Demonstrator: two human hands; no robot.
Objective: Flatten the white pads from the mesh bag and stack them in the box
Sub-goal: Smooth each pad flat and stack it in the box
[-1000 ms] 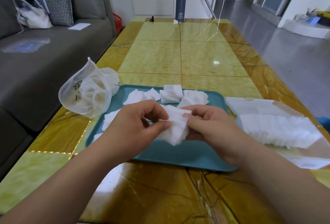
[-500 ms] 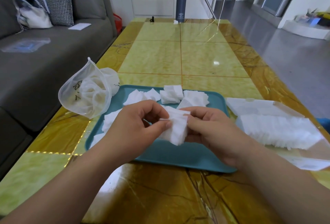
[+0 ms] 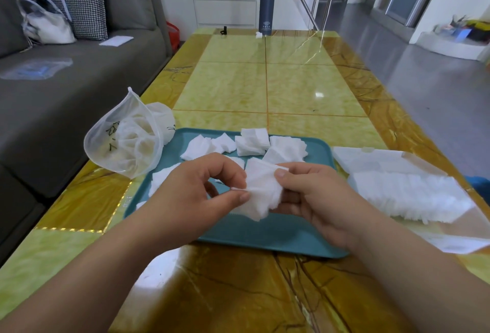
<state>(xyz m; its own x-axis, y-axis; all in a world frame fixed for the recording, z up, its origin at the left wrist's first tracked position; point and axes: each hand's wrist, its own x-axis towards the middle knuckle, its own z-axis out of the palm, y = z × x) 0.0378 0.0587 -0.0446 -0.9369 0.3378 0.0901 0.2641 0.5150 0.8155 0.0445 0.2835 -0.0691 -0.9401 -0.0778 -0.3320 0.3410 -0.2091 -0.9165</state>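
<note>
Our left hand and right hand pinching one crumpled white pad at frame centre above our teal tray, mesh bag centre left, stacked pads in box at right

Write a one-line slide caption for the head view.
Left hand and right hand pinch a crumpled white pad over the teal tray, between mesh bag and box.

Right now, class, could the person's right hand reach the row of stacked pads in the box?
Probably yes. The stacked pads lie just beside the right hand, with the box open on top and nothing between, though its fingers pinch a pad.
</note>
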